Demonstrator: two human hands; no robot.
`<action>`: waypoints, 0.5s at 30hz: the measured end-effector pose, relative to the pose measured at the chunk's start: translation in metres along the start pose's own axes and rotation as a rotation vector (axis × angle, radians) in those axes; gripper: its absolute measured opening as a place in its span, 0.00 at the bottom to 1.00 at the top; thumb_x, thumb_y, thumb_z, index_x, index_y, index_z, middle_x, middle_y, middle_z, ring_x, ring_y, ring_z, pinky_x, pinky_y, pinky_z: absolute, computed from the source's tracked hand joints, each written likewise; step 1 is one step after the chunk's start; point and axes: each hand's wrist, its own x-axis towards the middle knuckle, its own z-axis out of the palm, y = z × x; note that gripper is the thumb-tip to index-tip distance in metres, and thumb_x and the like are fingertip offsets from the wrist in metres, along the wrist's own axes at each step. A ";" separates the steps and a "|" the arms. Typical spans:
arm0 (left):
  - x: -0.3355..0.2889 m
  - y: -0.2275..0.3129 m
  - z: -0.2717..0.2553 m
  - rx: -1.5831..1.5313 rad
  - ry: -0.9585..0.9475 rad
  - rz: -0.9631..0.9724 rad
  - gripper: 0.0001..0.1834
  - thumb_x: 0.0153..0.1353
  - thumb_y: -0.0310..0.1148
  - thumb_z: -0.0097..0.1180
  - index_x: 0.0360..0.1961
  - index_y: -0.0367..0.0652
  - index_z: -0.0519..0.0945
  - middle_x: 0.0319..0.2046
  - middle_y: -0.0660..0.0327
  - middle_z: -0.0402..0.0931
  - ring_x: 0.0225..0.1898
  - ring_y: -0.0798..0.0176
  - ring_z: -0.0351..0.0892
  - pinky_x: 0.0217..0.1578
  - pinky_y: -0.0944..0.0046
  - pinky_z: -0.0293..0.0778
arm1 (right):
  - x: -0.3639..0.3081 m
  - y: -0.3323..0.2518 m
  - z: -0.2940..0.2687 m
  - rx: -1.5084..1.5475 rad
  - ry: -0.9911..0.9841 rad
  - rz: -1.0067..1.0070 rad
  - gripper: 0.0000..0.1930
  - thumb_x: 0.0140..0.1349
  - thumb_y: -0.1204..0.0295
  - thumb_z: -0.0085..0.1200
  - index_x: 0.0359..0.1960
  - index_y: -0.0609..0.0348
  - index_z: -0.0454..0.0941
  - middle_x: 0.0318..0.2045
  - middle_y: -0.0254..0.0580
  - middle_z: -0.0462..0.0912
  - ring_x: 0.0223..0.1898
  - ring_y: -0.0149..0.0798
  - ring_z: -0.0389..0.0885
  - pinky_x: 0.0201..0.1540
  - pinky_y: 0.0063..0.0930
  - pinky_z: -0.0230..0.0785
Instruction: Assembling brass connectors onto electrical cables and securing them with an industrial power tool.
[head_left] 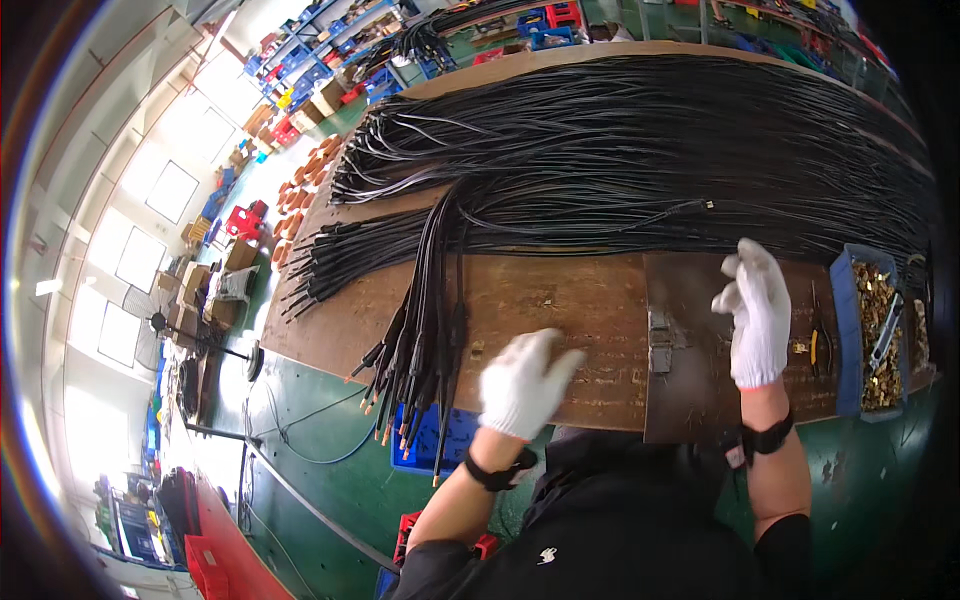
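My left hand (522,386), in a white knitted glove, hovers over the near edge of the wooden table with thumb and fingers apart and nothing visible in it. Further right, my right hand (760,325), gloved the same way, is raised with its fingers bent but apart; I see nothing in its grasp. Beyond it a single cable end (708,205) with a light tip lies on the long black cables (620,170). A small metal fixture (661,342) sits on the board between my hands. Left of my left hand, a bunch of black cables (415,330) hangs over the table edge, copper-coloured tips downward.
A blue bin (845,335) of small brass parts (878,370) stands at the right, a grey-handled tool (886,330) lying on them. Yellow-handled pliers (815,352) lie beside it. Below the hanging cables is a blue crate (455,435). A floor fan (160,322) stands at the left.
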 end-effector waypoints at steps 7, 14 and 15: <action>-0.066 -0.087 -0.049 0.563 -0.093 -0.487 0.15 0.69 0.43 0.59 0.49 0.47 0.86 0.43 0.49 0.86 0.44 0.41 0.88 0.46 0.44 0.82 | -0.043 0.022 -0.009 -0.048 -0.214 0.200 0.11 0.78 0.72 0.54 0.56 0.65 0.82 0.37 0.37 0.86 0.31 0.26 0.81 0.37 0.23 0.75; -0.050 -0.096 -0.041 0.524 -0.250 -0.457 0.20 0.63 0.43 0.61 0.47 0.38 0.86 0.37 0.41 0.89 0.44 0.38 0.90 0.46 0.44 0.84 | -0.060 0.014 0.002 -0.183 -0.486 0.311 0.12 0.78 0.71 0.55 0.55 0.66 0.82 0.39 0.38 0.87 0.36 0.25 0.82 0.40 0.22 0.76; -0.045 -0.090 -0.040 0.526 -0.249 -0.437 0.20 0.63 0.43 0.61 0.47 0.38 0.86 0.37 0.41 0.89 0.44 0.38 0.90 0.46 0.44 0.84 | -0.063 0.011 0.004 -0.184 -0.504 0.350 0.12 0.77 0.71 0.57 0.54 0.65 0.83 0.38 0.37 0.87 0.38 0.24 0.82 0.41 0.22 0.76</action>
